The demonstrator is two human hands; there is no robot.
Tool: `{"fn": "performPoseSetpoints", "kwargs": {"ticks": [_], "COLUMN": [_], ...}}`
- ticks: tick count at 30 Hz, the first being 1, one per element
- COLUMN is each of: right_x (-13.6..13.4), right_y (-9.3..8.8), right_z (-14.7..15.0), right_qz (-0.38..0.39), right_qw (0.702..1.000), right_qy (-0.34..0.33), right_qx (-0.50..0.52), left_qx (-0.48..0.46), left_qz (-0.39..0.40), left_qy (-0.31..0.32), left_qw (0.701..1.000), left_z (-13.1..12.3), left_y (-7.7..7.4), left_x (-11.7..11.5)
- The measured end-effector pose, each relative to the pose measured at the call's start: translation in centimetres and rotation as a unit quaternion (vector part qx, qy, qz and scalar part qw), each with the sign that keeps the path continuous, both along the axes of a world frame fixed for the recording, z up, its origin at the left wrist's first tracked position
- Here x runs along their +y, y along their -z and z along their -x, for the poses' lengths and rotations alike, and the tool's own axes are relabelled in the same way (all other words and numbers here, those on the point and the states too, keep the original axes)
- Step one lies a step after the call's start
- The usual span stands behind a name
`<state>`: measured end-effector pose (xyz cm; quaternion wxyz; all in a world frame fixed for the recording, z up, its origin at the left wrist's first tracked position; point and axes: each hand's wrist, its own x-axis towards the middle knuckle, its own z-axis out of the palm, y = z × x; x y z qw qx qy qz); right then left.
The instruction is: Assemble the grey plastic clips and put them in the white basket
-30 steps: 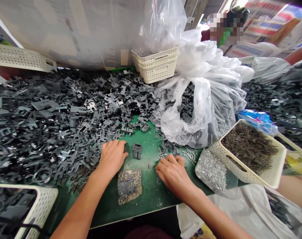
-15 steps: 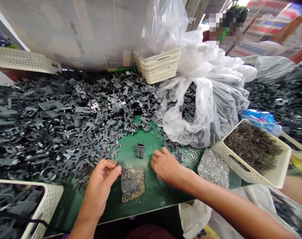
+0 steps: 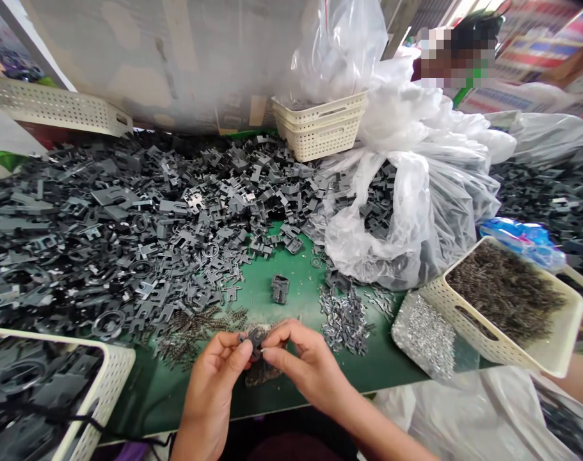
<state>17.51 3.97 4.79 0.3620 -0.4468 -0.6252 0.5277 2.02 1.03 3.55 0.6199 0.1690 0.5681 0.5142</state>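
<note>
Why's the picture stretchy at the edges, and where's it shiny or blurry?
Head view: the edges look stretched and smeary, perhaps from a wide lens; head view: light glares off the big bag and glints on the dark pile; head view: square blocks cover a patch at upper right; head view: the part in the left fingers is too dark for fine detail.

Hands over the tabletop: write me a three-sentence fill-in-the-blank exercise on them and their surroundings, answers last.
1. The left hand holds a small dark part over a tabletop colored ____.
2. Shiny silver pieces lie to the ____ of the right hand.
3. The cream basket beside them holds heaped pieces colored ____.

Missing words: green; right; brown.
</note>
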Motion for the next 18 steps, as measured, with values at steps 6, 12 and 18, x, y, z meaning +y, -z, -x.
{"fn": "performPoseSetpoints", "kwargs": {"ticks": [6, 12, 18], "right_x": [-0.2, 0.6, 1.1], "right_y": [1.4, 0.2, -0.4], "right_z": [1.0, -0.1, -1.7], "right_qz": [0.092, 0.066, -0.006], "right_qw": [0.994, 0.997, 0.992], "right_qy": [0.032, -0.047, -0.087], "right_qx": [0.04, -0.021, -0.095], "left_qx": [0.024, 0.063, 0.285], "left_qz": [-0.013, -0.048, -0.134], "left_qy": [0.0, 0.061, 0.252], "left_qw": [1.0, 0.995, 0.915], "left_z": [-0.3, 0.3, 3.3], "left_y": [-0.2, -0.5, 0.5], "left_x": [-0.1, -0.7, 0.1]}}
